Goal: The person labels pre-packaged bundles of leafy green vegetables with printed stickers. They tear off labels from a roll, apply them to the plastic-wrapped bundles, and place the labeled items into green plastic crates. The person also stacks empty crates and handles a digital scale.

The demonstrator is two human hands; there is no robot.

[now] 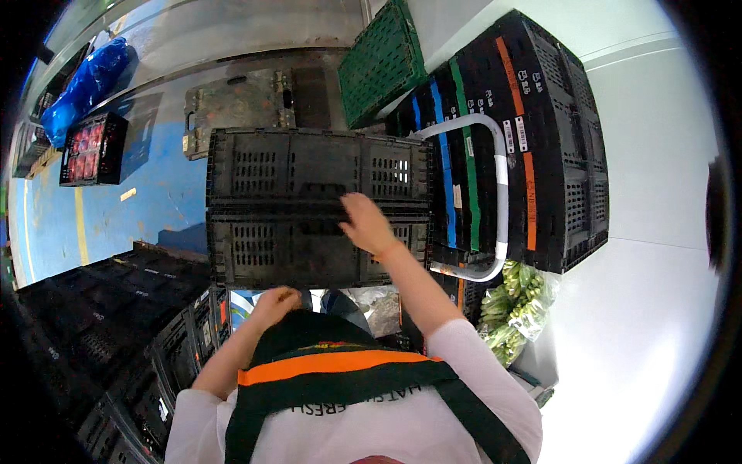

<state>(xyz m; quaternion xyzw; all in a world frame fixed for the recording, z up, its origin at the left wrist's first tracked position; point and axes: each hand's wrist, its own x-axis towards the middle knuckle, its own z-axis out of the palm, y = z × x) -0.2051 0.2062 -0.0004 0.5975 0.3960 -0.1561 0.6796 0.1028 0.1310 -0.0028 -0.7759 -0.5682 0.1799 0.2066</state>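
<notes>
A black slatted plastic crate (249, 174) lies before me, its unfolded base or collapsed top showing two panels with slots and a seam between them. Over the seam reaches my right hand (366, 223), near the dark hand-slots, its fingers curled and slightly blurred; whether it grips the crate I cannot tell. My left hand (278, 304) is just below the near edge of the crate, fingers bent, close to my dark apron (324, 333). What the left fingertips touch is hidden.
Right of the crate stands a grey metal handle (502, 185) before stacked black crates (545, 162). A green crate (382, 64) leans behind. Bagged green vegetables (513, 307) are at lower right, more black crates (116, 301) at left. A crate of red produce (93, 149) sits on the blue floor.
</notes>
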